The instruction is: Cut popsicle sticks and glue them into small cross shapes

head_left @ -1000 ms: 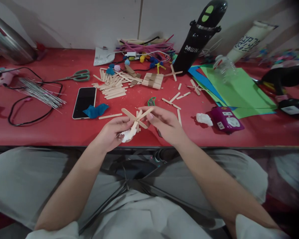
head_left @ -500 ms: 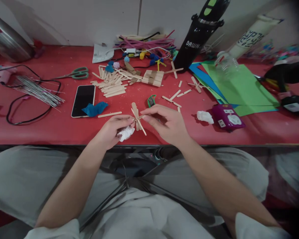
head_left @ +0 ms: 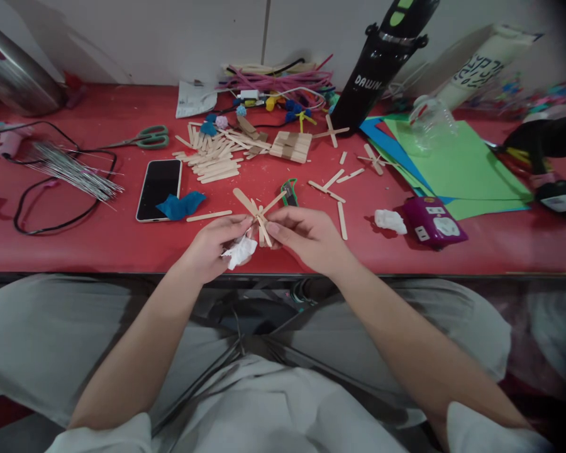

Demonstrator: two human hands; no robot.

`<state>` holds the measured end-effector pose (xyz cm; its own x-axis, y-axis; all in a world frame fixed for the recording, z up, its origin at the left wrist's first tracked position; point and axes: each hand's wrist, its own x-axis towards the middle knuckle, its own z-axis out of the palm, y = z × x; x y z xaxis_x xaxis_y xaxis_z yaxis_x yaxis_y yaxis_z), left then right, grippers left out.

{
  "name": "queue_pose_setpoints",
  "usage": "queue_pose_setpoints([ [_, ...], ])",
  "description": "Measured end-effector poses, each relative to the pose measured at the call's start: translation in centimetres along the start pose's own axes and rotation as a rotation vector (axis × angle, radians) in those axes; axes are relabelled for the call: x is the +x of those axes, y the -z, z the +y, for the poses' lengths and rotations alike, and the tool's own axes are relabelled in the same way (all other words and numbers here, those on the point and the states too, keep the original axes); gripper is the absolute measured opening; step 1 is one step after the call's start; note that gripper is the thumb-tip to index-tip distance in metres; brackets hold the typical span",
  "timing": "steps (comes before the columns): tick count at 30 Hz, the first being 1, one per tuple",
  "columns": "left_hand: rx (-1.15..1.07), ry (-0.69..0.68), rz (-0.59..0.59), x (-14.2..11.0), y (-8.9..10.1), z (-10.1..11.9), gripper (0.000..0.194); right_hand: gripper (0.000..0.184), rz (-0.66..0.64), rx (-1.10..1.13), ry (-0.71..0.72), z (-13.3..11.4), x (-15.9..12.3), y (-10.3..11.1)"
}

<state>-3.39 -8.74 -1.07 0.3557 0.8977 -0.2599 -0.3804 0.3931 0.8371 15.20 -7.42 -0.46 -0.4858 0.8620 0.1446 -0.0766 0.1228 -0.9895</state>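
Crossed wooden craft sticks (head_left: 259,214), joined near their middle into a star shape, are held between my two hands above the front edge of the table. My left hand (head_left: 217,245) pinches the star from the left and also keeps a crumpled white tissue (head_left: 240,251) under its fingers. On the other side, the thumb and fingers of my right hand (head_left: 306,236) close on the star's right arms. Just beyond my right hand lies a green-edged cutter-like tool (head_left: 289,190), partly hidden. A single craft stick (head_left: 209,216) rests left of the star.
A phone (head_left: 158,189) with blue cloth (head_left: 182,206) on it lies left, near scissors (head_left: 146,138) and metal wires (head_left: 73,176). Behind are piled craft sticks (head_left: 217,157) and a black bottle (head_left: 377,69). To the right are a purple packet (head_left: 436,221), wadded tissue (head_left: 390,221) and green paper (head_left: 476,170).
The stick star has turned in my hands, its arms swinging to new angles. My right fingers have shifted their hold on it, while my left hand stays nearly in place with the tissue.
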Motion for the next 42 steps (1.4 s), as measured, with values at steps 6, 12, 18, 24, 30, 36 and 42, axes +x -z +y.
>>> queue_pose_setpoints([
  [6, 0.047, -0.102, 0.018, 0.0, -0.6, 0.0, 0.03, 0.026, 0.012, -0.063, 0.044, 0.1, 0.0, 0.2],
  [12, 0.123, -0.134, 0.057, -0.2, -1.0, -0.1, 0.029, 0.024, 0.081, -0.194, 0.135, 0.5, -0.2, -0.3],
  [18, 0.088, -0.161, 0.022, -0.2, -1.0, -0.3, 0.029, 0.018, 0.218, -0.425, 0.306, 0.5, -0.5, -0.9],
  [24, 0.05, -0.167, -0.024, -0.2, -1.2, -0.3, 0.032, 0.033, 0.137, -0.146, 0.139, 0.1, -0.1, -0.8],
  [30, 0.0, -0.165, -0.062, -0.4, -1.4, -0.1, 0.035, 0.032, 0.085, -0.02, 0.148, 0.3, -0.1, -0.8],
  [36, -0.002, -0.151, -0.072, -0.6, -1.4, 0.0, 0.035, 0.028, 0.075, 0.12, 0.1, 1.5, 0.0, -0.8],
  [42, 0.018, -0.151, -0.068, -0.7, -1.4, 0.1, 0.036, 0.027, 0.067, 0.159, 0.075, 1.9, 0.0, -0.8],
])
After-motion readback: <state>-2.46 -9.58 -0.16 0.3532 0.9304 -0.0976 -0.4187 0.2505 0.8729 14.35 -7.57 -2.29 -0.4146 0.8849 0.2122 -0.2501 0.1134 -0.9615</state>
